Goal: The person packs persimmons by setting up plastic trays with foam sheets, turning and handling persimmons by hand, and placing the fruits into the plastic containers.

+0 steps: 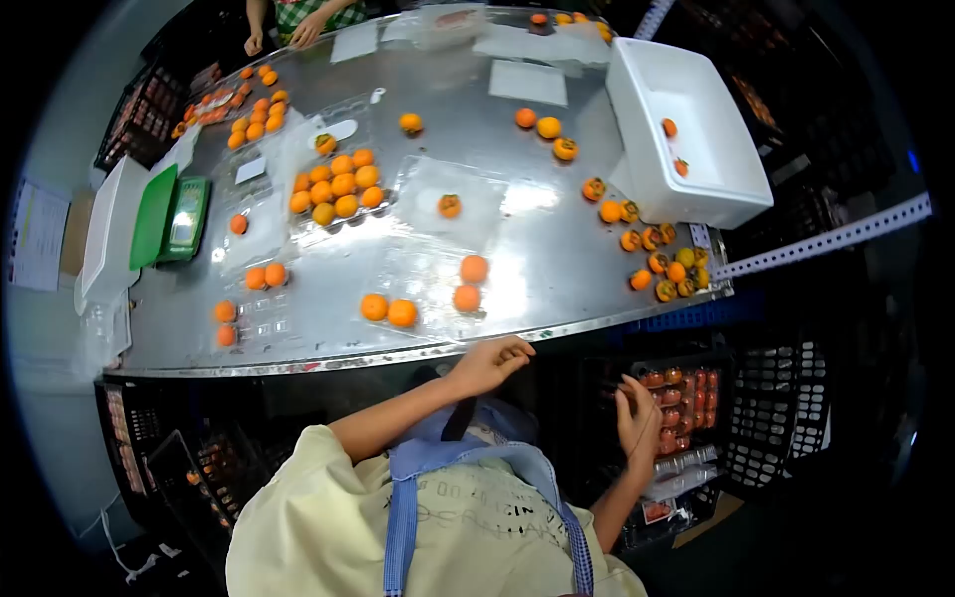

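My left hand [489, 366] hovers at the front edge of the metal table [557, 289], its fingers loosely bent and apart with nothing seen in them. Nearest to it on the table are two orange persimmons [470, 283] on a clear plastic tray [433, 289], with another pair [388, 309] to their left. Low on the right, my right hand [639, 423] is held beside a black crate [724, 373] of packed red-orange fruit [686, 398]. Its thumb and fingers are apart, and I see nothing held.
A filled persimmon tray [338, 187] sits left of centre. A white foam box [686, 129] holds two fruits at the right, with loose persimmons [676, 269] below. Green scales [184, 219] stand at the left. Across the table are another person's hands [308, 28]. A perforated metal bar [826, 236] juts out right.
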Motion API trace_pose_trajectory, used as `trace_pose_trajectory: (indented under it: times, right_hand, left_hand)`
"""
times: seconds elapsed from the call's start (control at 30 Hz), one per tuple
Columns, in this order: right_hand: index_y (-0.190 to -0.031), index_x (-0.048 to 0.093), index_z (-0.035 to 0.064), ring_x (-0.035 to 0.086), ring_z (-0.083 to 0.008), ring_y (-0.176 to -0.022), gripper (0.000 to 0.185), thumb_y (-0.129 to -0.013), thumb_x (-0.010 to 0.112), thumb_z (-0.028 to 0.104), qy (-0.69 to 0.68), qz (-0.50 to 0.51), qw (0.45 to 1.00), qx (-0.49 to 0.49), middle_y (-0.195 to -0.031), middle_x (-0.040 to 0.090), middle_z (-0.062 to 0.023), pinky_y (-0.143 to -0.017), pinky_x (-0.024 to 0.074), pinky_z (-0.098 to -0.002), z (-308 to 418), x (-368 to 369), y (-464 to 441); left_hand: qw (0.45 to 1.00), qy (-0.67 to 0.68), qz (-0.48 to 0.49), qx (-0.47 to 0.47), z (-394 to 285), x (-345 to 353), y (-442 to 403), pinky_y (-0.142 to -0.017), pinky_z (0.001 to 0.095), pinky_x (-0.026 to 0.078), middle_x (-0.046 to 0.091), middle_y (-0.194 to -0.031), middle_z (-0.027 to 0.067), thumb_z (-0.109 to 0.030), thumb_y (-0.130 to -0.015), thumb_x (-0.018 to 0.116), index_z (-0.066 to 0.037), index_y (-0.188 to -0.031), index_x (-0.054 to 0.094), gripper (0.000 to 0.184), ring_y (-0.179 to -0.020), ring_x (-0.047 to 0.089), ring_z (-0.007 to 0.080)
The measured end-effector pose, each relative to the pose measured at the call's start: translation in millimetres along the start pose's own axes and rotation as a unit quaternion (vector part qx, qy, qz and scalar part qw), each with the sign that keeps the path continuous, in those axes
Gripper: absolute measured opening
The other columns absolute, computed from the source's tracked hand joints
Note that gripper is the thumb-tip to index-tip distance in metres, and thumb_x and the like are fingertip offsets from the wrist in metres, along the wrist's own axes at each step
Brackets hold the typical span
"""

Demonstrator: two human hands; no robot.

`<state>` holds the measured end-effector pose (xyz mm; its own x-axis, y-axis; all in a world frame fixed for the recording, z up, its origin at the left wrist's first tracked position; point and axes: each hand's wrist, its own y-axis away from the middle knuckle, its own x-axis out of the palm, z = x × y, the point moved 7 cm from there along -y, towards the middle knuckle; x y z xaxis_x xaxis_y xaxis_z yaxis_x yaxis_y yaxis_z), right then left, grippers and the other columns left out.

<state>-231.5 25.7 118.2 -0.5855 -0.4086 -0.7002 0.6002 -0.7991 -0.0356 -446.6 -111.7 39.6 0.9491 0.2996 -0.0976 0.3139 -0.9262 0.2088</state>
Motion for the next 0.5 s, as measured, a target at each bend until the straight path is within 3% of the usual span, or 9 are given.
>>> trace_pose_trajectory:
  times: [0.17, 0.27, 0.5]
  right_hand:
    - [-0.105, 0.060, 0.0027, 0.064, -0.0279, -0.082, 0.024, -0.081, 0.061, 0.007, -0.004, 0.091, 0.990, -0.104, -0.091, 0.064, -0.0155, -0.071, 0.0491, -0.0324, 71.2, 83.6, -36.0]
    - [-0.103, 0.061, 0.0033, 0.063, -0.0286, -0.082, 0.023, -0.081, 0.061, 0.010, 0.025, 0.142, 0.978, -0.149, -0.091, 0.064, -0.0155, -0.071, 0.0489, -0.0337, 100.4, 111.6, -54.5]
    - [-0.106, 0.061, 0.0053, 0.063, -0.0270, -0.084, 0.026, -0.083, 0.059, 0.018, 0.035, 0.235, 0.954, -0.183, -0.093, 0.065, -0.0131, -0.073, 0.0482, -0.0341, 122.1, 153.8, -119.5]
  left_hand:
    - [0.987, 0.018, -0.156, 0.025, 20.9, -98.3, 44.4, -0.069, 0.0232, 0.048, 0.063, -0.085, 0.0036, -0.010, -0.087, 0.057, -0.003, -0.102, 0.060, 0.017, -0.076, 0.059, 0.0096]
    - [0.966, 0.085, -0.245, -0.015, 47.4, -144.3, 74.7, -0.070, 0.0239, 0.048, 0.063, -0.086, 0.0050, -0.008, -0.086, 0.058, -0.002, -0.101, 0.060, 0.017, -0.078, 0.060, 0.0118]
    - [0.877, 0.154, -0.452, -0.050, 79.4, -186.4, 161.3, -0.067, 0.0224, 0.048, 0.063, -0.089, 0.0079, -0.007, -0.087, 0.056, 0.001, -0.105, 0.056, 0.019, -0.074, 0.059, 0.0118]
